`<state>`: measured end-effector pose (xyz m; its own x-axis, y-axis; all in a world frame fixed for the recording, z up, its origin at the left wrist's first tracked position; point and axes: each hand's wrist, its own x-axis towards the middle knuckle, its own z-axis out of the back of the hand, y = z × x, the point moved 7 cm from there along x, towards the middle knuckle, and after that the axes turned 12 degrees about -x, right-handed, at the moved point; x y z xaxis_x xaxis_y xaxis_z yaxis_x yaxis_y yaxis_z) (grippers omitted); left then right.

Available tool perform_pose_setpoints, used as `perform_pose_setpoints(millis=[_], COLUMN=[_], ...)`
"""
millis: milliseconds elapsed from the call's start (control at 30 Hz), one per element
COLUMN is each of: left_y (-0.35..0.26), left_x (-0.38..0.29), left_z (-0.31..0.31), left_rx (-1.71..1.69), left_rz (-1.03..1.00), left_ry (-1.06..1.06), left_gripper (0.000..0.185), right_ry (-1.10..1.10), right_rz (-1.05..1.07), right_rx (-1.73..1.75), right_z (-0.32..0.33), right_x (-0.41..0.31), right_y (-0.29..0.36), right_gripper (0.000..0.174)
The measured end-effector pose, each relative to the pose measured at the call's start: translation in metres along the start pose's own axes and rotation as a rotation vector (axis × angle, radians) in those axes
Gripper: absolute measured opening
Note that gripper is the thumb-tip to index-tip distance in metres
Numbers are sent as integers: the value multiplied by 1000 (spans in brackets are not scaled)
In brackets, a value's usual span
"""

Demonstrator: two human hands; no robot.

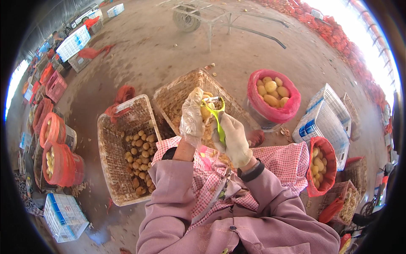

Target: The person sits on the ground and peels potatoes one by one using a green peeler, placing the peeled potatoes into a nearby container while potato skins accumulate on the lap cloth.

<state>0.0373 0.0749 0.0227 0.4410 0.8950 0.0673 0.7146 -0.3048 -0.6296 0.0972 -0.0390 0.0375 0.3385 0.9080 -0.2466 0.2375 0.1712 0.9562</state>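
My left hand (192, 114), in a clear plastic glove, holds a partly peeled potato (206, 111) over a dirty plastic crate (177, 83) with peelings in it. In my right hand (234, 139), which wears a whitish fabric glove, is a green Y-shaped peeler (219, 116); its blade is at the potato's upper side. Left of my lap stands another dirty crate (109, 158) with unpeeled potatoes (141, 152) in it. A bucket lined with a pink mesh bag (293, 95), right of the middle crate, holds peeled potatoes (272, 92).
White-and-blue crates (326, 127) and a red mesh bag (331, 171) of peeled potatoes stand at right. Mesh-lined buckets (65, 165) and a crate (65, 217) are at left. A metal handcart (209, 20) stands ahead. A person (57, 36) is far off at upper left.
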Motion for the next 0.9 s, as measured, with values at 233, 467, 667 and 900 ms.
perform_pose_setpoints(millis=[233, 467, 667, 900], left_y=[-6, -7, 4, 3], left_x=[8, 5, 10, 7], left_z=[13, 2, 15, 10], left_rx=[-196, -411, -578, -614], left_rz=[111, 171, 111, 188], left_ry=[-171, -61, -173, 2], left_gripper=[43, 34, 25, 29], right_ry=[109, 50, 79, 175], right_rz=[-122, -17, 25, 100], right_rx=[12, 78, 184, 109], right_z=[-2, 13, -9, -26], right_x=[-22, -28, -10, -6], right_y=[-62, -40, -16, -35], right_gripper=[36, 39, 39, 38])
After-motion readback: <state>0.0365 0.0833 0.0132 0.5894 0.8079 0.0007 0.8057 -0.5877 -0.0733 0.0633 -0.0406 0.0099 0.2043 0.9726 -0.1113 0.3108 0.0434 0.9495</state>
